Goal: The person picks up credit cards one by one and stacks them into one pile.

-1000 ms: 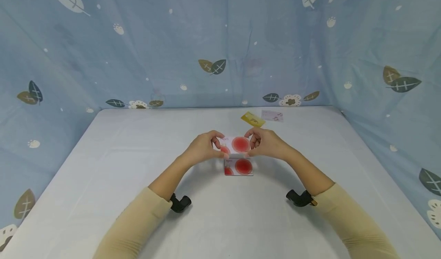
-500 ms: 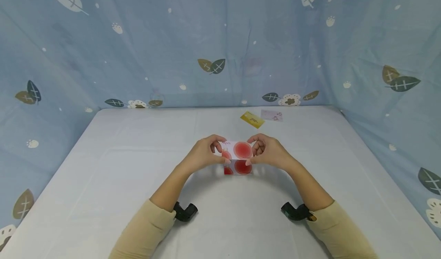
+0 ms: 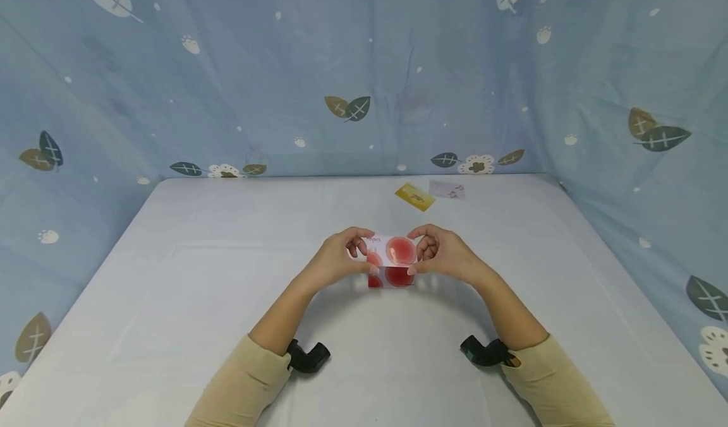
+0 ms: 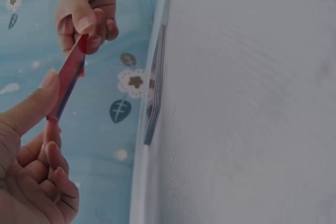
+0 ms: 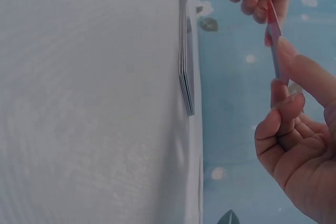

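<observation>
A white card with red circles (image 3: 389, 251) is held up in both hands, its face toward the head camera. My left hand (image 3: 337, 258) pinches its left end between thumb and index finger; my right hand (image 3: 446, 254) pinches the right end the same way. The other fingers of each hand are curled. Below the held card, a thin stack of cards (image 3: 398, 278) with the same red-circle print lies on the table, partly covered by it in the head view. The wrist views show the stack (image 4: 156, 90) edge-on, with a visible gap from the raised card (image 4: 70, 80).
Farther back on the white table (image 3: 256, 225) lie a yellow card (image 3: 415, 196) and a pale pinkish card (image 3: 447, 189), side by side. A blue patterned cloth (image 3: 284, 67) hangs behind and along the sides. Black wrist-worn devices (image 3: 309, 356) sit at both forearms.
Both hands have moved slightly toward the person with the card, which now overlaps more of the stack below in the head view. The grip on its two ends stays the same.
</observation>
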